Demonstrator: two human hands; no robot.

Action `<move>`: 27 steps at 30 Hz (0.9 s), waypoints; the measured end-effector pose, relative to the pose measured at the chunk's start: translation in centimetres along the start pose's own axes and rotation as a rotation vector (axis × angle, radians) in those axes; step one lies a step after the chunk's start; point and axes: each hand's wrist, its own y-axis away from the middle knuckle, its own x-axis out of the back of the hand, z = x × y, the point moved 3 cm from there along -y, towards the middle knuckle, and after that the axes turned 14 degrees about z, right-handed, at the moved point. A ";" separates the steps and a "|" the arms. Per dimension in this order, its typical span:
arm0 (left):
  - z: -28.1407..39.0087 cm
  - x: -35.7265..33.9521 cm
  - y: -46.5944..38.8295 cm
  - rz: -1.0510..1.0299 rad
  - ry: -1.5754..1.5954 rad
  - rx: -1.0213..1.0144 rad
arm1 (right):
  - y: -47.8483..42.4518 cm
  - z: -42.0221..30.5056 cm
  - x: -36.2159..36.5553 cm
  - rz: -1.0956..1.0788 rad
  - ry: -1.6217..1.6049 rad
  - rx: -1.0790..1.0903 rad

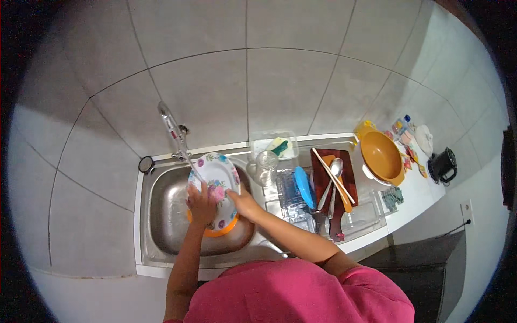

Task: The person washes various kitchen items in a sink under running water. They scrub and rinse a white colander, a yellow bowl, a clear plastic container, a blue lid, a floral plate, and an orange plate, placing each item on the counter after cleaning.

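Observation:
A white plate with a floral pattern (216, 173) is tilted over the stainless steel sink basin (163, 206). My right hand (244, 204) grips its right edge, thumb on the upper face. Against the plate's left part lies my left hand (201, 206), its fingers spread on the surface. From the tap (173, 128) a stream of water falls onto the plate near my left fingers. Beneath the plate, the edge of an orange dish (222, 231) shows; most of it is hidden.
Right of the basin are a glass mug (266, 161), a container with a sponge (282, 147), a blue plastic item (303, 187) and a dark red cutting board (349, 165) bearing spoons and chopsticks. Farther right stand an orange bowl (381, 155) and a black electric kettle (443, 164).

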 end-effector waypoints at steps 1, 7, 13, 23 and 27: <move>0.7 0.4 0.4 -0.032 0.071 0.016 | 0.4 -0.7 -0.4 -0.010 0.009 0.008; 1.3 0.4 0.5 0.041 0.197 -0.078 | 0.1 -0.6 0.7 -0.006 0.164 0.282; -0.1 0.4 1.9 0.061 0.208 -0.212 | 4.6 -8.5 6.4 -0.017 0.280 0.358; 0.4 -1.1 0.8 -0.039 0.533 -0.181 | 7.8 -15.1 22.9 0.759 0.182 0.310; 0.7 -1.3 0.8 -0.216 0.647 -0.132 | 7.8 -13.4 36.1 1.020 -0.085 0.348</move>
